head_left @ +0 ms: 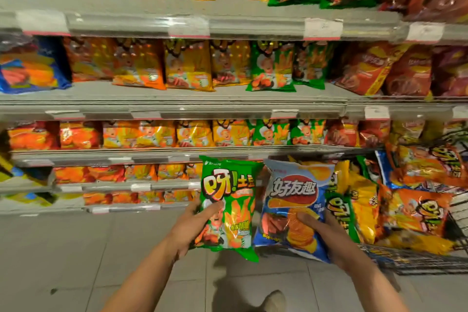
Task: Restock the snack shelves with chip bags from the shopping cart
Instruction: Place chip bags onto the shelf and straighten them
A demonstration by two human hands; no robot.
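My left hand [188, 223] grips a green bag [228, 205], my right hand [326, 235] a blue bag [296, 200]. I should slot green upright among matching bags [273, 132] at twelve o'clock, label forward.

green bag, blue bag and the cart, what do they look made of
Green bag: thin glossy plastic film, judging by the sheen and crinkles. Blue bag: likewise, creased and shiny around the thumb. Cart: looks like metal wire mesh, thin grey rods in a grid, though blurred.
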